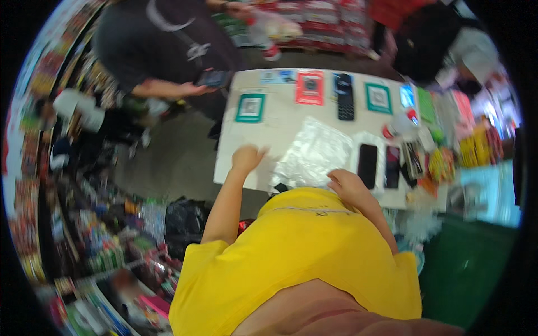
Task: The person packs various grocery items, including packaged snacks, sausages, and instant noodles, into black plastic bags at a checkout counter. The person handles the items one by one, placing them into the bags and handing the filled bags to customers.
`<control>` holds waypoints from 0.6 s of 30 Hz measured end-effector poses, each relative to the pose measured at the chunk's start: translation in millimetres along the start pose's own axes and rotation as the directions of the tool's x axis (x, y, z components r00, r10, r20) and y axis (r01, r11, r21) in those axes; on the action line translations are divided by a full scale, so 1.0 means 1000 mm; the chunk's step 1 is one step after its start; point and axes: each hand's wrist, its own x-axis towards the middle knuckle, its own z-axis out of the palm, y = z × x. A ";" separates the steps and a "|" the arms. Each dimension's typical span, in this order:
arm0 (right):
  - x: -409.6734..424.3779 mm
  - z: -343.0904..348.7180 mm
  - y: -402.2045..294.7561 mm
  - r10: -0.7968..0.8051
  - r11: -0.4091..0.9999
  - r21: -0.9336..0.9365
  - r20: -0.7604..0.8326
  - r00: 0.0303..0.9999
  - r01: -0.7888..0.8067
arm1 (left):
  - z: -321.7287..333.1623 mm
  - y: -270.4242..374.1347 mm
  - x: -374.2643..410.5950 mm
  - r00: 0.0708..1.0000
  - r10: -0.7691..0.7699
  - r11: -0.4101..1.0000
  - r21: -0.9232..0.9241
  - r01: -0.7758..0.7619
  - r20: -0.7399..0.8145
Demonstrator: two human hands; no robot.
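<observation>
My left hand (pixel 247 158) is over the near left part of a white table (pixel 277 110); its fingers look loosely curled, and whether they hold anything is unclear. My right hand (pixel 346 185) lies at the near edge, its fingers by the corner of a crinkled clear plastic sheet (pixel 313 151); a grip on it cannot be made out. Right of that hand lie a black smartphone (pixel 367 166) and a second dark phone (pixel 392 167). Towards the far edge are a black keypad handset (pixel 345 98), a red code card (pixel 309 87) and green code cards (pixel 251 107) (pixel 378 98).
A person in a dark shirt (pixel 168 46) stands at the far left corner with a phone (pixel 213 78) and a bottle. Packaged goods (pixel 475 147) crowd the table's right end. A black plastic bag (pixel 183 220) is at the lower left, near shelves of goods (pixel 101 235). More people stand at the far right.
</observation>
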 end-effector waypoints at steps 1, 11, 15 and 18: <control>0.000 0.003 0.010 -0.019 1.000 -0.020 -0.036 0.999 0.018 | 0.041 0.000 -0.014 0.982 -0.002 0.997 0.078 -0.014 0.191; -0.009 -0.006 0.014 0.179 0.983 0.027 0.001 0.984 -0.179 | 0.122 -0.008 -0.060 0.949 0.061 0.903 -0.422 0.080 0.310; -0.002 -0.003 0.010 0.151 0.988 0.017 0.014 0.989 -0.151 | 0.100 0.002 -0.050 0.921 0.017 0.899 -0.409 0.156 0.389; 0.001 -0.001 0.012 0.134 0.991 -0.007 0.029 0.991 -0.134 | 0.090 0.010 -0.049 0.871 -0.093 0.870 -0.386 0.306 0.483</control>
